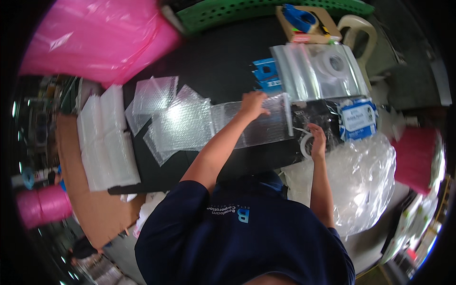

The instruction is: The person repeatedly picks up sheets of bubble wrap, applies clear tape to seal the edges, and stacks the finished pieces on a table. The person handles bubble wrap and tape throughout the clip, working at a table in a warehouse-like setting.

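Note:
A clear bubble-wrap sheet [261,130] lies across the dark table, with a whitish strip [288,114] along its right edge. Resting on its upper part is my left hand [254,105], thumb apart from the fingers, gripping nothing that I can see. To the right, my right hand [318,140] has its fingers closed at the side of a white tape roll [305,146]. A short pale tail of tape runs from the roll toward the sheet's edge. More bubble-wrap pieces [183,124] overlap to the left of the sheet.
Clear plastic film [299,71] carries another tape roll [333,63] at the far right. Nearby are a cardboard box [327,21] with a blue tape dispenser [300,18] and a blue-and-white pack [358,119]. White foam sheets [107,142] and a pink plastic bundle [104,38] sit left.

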Tool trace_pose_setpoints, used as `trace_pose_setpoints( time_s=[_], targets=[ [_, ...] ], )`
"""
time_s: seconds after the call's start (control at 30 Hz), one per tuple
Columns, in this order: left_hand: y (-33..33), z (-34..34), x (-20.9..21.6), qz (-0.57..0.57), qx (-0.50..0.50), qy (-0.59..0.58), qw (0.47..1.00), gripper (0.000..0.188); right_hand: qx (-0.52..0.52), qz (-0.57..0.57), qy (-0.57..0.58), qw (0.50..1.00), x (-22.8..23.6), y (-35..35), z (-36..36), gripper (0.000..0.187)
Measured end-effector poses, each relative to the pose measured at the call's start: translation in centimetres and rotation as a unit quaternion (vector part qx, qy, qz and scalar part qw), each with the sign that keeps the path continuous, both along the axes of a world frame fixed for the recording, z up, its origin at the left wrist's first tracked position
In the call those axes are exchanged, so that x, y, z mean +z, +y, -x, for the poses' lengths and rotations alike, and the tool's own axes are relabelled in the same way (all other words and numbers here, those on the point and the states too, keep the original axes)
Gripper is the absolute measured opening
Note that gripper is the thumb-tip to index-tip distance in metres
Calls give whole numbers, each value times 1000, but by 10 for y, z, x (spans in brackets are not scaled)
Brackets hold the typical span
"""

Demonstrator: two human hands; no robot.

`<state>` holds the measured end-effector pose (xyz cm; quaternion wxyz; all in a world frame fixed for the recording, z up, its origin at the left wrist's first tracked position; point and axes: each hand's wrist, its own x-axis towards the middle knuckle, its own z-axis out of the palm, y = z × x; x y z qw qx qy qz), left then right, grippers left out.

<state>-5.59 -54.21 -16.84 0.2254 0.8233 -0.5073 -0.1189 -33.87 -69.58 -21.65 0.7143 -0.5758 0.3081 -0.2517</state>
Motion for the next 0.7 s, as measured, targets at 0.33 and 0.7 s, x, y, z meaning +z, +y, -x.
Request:
trace_pose_setpoints(
  time_s=[0.33,0.7],
  targets=[
    [74,-22,157,93,-49,407,907,35,112,-302,-147,935,94,139,-66,33],
    [261,-122,124,-103,56,225,967,44,133,-467,-88,870,59,289,-108,37]
  ],
)
